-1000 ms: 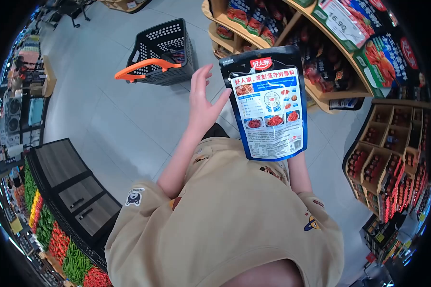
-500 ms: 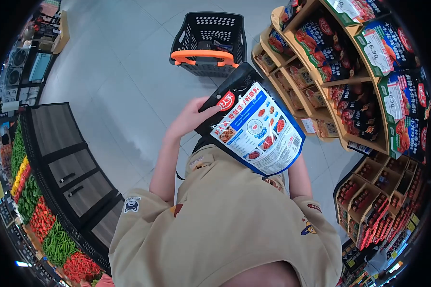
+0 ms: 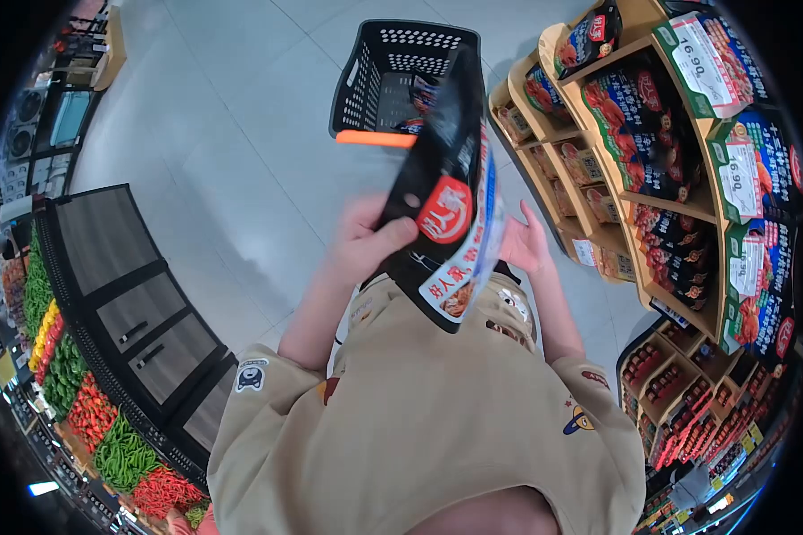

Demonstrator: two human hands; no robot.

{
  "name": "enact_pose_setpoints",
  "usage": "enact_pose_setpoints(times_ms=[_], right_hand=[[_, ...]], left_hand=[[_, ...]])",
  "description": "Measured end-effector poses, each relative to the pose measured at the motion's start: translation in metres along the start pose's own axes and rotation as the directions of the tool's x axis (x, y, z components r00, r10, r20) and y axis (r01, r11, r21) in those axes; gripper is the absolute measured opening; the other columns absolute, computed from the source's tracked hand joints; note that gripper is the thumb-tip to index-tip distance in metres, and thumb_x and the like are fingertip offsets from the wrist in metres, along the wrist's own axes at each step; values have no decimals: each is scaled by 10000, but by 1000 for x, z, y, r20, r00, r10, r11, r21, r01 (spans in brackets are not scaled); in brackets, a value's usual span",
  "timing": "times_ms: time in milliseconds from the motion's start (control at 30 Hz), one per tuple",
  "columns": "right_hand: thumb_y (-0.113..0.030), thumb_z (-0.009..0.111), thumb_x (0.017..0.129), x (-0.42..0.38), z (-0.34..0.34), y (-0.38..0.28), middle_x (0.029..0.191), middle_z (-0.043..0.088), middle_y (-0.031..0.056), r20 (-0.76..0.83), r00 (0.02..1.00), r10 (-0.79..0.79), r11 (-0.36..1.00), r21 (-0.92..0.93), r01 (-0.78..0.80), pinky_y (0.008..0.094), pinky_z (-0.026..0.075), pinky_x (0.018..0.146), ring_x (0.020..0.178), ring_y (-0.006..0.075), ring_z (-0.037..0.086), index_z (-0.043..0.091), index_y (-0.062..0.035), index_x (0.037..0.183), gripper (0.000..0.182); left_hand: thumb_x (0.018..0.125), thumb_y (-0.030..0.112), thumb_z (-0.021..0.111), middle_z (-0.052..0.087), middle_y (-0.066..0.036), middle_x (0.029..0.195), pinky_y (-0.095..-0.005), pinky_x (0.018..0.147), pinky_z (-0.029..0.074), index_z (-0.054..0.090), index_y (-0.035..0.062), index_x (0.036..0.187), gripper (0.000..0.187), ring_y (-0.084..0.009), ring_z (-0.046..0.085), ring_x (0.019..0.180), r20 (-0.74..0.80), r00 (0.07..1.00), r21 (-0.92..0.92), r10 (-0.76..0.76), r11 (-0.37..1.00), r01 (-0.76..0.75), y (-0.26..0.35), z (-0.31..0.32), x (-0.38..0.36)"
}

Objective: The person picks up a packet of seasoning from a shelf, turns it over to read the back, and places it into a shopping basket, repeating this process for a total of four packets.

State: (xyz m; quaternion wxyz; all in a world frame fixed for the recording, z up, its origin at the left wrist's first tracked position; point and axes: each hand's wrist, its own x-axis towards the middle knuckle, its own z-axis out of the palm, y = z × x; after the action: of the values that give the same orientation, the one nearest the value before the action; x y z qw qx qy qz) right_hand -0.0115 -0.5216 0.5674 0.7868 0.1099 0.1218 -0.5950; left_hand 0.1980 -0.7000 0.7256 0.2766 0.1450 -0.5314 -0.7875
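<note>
A black bag (image 3: 442,209) with a red logo and a blue-and-white printed side is turned nearly edge-on in front of my body, its upper end blurred. My left hand (image 3: 366,239) pinches its left edge beside the logo, thumb on the front. Just right of the bag, my right hand (image 3: 525,241) has its fingers apart and holds nothing. Beyond the bag, a black shopping basket (image 3: 357,85) with an orange handle (image 3: 375,139) stands on the floor, some small packets (image 3: 424,94) inside it. The bag covers part of the basket and handle.
Wooden shelves (image 3: 674,203) with similar black bags and price tags rise on the right. Lower right is a rack of red-packed goods (image 3: 678,374). Along the left runs a dark cabinet (image 3: 143,312) beside a display of peppers (image 3: 120,455). Grey tiled floor (image 3: 241,116) lies between.
The bag has turned from showing its printed back to nearly edge-on. My right hand, earlier hidden behind it, now shows apart from it. The basket and shelves have shifted slightly in view.
</note>
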Motion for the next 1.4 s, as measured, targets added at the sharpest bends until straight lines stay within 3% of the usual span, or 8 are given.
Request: enact_pose_setpoints(times_ms=[167,300,500,633,800,900,1167,1400], right_hand=[[-353,367,841,24,-44,-47,1230,358,187,-293,952,-86,995,28,98,429,388,855,1079,360,410,305,-51,1221,489],[-256,378,831,25,-129,-72,1158,421,185,-705,666,-242,970,-152,192,381,433,802,1004,318,478,348,-37,1169,404],[-248,417,807,-17,-150,-47,1093,478,158,-885,364,-289,952,-305,13,303,450,745,931,251,521,410,-30,1112,375],[-273,420,804,-24,-138,9,1067,495,153,-946,207,-251,966,-258,-8,309,446,733,906,239,519,426,-40,1114,388],[-314,450,768,-14,-118,97,974,546,76,-980,111,-163,981,-173,-88,249,415,614,685,149,497,504,-127,1049,342],[-287,453,773,-7,-113,163,913,554,69,-991,90,-98,995,-98,2,278,419,651,700,161,506,543,-94,992,305],[-175,443,809,33,-36,251,870,574,86,-984,45,-173,983,-175,-45,250,418,721,805,148,528,553,23,950,267],[-172,449,810,37,-32,303,858,576,79,-986,33,-164,986,-163,40,245,415,718,792,142,528,557,22,941,259]], left_hand=[[825,180,495,526,-98,1021,-301,775,432,432,-14,1063,313,-168,537,888,-332,931,-154,149,966,-209,31,-34,57],[854,194,443,507,-124,1056,-324,793,436,392,-17,1110,337,-204,528,941,-439,869,-117,230,944,-309,38,-77,102],[848,116,448,554,-99,976,-262,725,451,454,-32,1057,256,-137,557,830,-524,851,54,22,998,8,16,-133,178],[831,126,461,605,-91,808,-264,643,422,544,-40,912,203,-125,550,693,-492,869,493,-56,805,331,-60,-194,234],[780,117,467,565,-220,773,-381,646,414,560,0,911,199,-363,535,764,-435,898,745,-62,536,398,-182,-247,284],[763,147,487,561,-222,740,-432,640,417,564,-4,841,187,-366,545,729,-398,908,868,-132,268,419,-259,-282,302],[749,159,491,573,-223,777,-436,685,432,570,3,821,189,-350,556,778,-417,830,888,-371,29,459,-398,-337,291],[742,203,460,584,-163,897,-377,770,428,603,87,861,220,-310,542,896,-427,538,802,-727,-29,597,-429,-336,272]])
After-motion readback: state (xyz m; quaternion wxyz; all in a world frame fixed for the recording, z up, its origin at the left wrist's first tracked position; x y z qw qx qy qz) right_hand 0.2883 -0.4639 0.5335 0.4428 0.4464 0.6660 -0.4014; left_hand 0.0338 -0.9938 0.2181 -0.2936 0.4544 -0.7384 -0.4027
